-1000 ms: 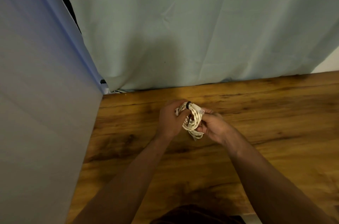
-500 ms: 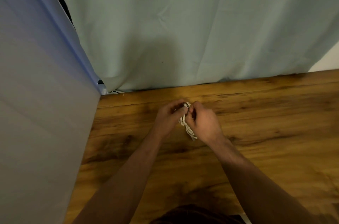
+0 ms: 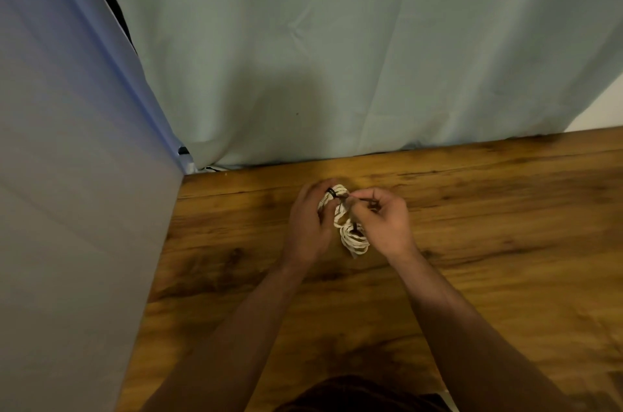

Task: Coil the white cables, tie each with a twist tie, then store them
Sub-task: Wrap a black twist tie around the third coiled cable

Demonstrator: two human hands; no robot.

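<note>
We find the coiled white cable lengthwise between the fingers: left hand grips it, right hand pinches its twist tie.

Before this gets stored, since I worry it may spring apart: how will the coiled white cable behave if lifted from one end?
Probably floppy: loops of the white cable hang loosely beside the left hand. Likely light: a small bundle of thin strands. The black twist tie binds only the top, so lower loops may splay.
</note>
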